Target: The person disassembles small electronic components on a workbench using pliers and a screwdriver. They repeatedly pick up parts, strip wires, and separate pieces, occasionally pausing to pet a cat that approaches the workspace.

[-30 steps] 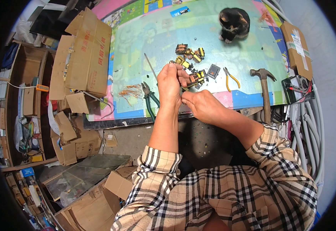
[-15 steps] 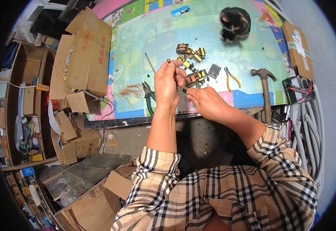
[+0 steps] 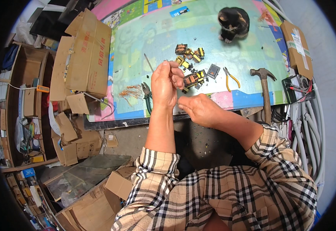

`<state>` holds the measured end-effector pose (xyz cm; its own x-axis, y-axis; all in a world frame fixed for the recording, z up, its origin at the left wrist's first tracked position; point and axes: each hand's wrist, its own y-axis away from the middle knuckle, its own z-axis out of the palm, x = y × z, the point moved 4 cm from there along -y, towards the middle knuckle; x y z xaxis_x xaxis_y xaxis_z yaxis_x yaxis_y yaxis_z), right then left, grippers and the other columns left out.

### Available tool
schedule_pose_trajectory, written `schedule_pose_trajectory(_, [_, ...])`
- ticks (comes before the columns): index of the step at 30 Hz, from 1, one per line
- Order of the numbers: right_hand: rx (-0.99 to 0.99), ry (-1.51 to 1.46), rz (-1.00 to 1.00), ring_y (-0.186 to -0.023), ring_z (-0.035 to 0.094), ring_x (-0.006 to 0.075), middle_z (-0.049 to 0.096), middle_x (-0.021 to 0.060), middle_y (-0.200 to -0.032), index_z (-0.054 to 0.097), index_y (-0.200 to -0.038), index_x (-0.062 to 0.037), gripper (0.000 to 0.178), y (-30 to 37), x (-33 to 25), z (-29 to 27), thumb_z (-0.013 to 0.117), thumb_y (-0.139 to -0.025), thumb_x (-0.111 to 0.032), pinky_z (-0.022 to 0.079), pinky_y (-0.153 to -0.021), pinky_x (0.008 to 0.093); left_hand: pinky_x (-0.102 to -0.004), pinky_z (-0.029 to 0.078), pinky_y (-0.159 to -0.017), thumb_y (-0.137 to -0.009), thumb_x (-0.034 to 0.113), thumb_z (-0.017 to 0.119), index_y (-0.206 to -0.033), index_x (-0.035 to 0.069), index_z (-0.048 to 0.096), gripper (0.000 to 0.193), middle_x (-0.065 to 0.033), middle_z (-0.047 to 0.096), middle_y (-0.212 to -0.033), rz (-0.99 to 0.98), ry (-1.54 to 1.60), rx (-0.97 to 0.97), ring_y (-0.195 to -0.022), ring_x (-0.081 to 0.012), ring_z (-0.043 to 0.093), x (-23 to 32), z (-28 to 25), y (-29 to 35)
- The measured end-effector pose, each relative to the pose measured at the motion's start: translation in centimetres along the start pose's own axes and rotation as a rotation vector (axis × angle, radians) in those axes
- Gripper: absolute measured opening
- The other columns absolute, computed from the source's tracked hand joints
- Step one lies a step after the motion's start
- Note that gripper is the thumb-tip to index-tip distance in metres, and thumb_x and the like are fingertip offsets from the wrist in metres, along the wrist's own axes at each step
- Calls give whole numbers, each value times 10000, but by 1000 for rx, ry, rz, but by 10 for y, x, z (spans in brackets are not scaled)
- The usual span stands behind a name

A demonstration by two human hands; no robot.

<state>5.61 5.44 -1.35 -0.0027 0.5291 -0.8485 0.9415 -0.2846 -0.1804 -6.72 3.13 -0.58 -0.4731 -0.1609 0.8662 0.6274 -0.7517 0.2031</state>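
Observation:
My left hand (image 3: 165,82) is raised over the near part of the table, thumb against curled fingers; anything they grip is too small to make out. To its right and slightly nearer me, my right hand (image 3: 200,109) is closed in a pinch, its fingertips pointing towards the left wrist. What it holds is hidden. Just beyond the hands lie yellow-and-black toy-like vehicle parts (image 3: 194,79), with more small mechanical parts (image 3: 191,52) farther back. Beside my left forearm are green-handled pliers (image 3: 147,98), and a thin screwdriver (image 3: 148,62) lies beyond them.
Yellow-handled pliers (image 3: 232,79), a small dark square piece (image 3: 213,71) and a hammer (image 3: 265,90) lie to the right. A cat (image 3: 234,25) sits at the far side. Copper wire strands (image 3: 131,92) and a large cardboard box (image 3: 89,57) are on the left.
My right hand has pulled back towards me, away from the left fingers. The left hand has shifted slightly, and the small brass-coloured piece at its thumb no longer shows clearly.

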Motion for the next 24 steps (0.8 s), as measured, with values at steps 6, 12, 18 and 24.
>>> schedule_pose_trajectory(6, [-34, 2, -41, -612, 565, 423, 549, 233, -628, 511, -787, -2, 130, 3, -5, -1, 540, -856, -109, 439, -535, 464, -246, 326, -418, -984, 290, 446, -871, 52, 520, 274, -56, 534, -633, -48, 103, -71, -438, -96, 366, -2, -2, -2])
schedule_pose_trajectory(12, [-35, -41, -86, -611, 564, 420, 550, 227, -625, 504, -783, -8, 137, 6, -7, -1, 546, -859, -115, 438, -537, 467, -240, 318, -406, -983, 359, 441, -840, 66, 507, 332, -56, 523, -606, 31, -54, 58, -429, -91, 364, 4, -4, -3])
schedule_pose_trajectory(18, [-172, -101, -85, -646, 569, 393, 554, 186, -661, 520, -834, -27, 79, 11, -12, 6, 550, -862, -94, 446, -577, 438, -240, 314, -400, -980, 388, 435, -817, 73, 496, 360, -53, 507, -594, 23, -53, 26, -417, -95, 365, 4, -6, -3])
schedule_pose_trajectory(24, [-283, -6, -32, -604, 577, 412, 566, 224, -620, 552, -762, -16, 158, 16, -7, 15, 545, -863, -137, 453, -564, 463, -242, 290, -377, -968, 452, 423, -801, 68, 500, 426, -49, 488, -550, -46, -54, 108, -382, -91, 328, 3, -11, -3])
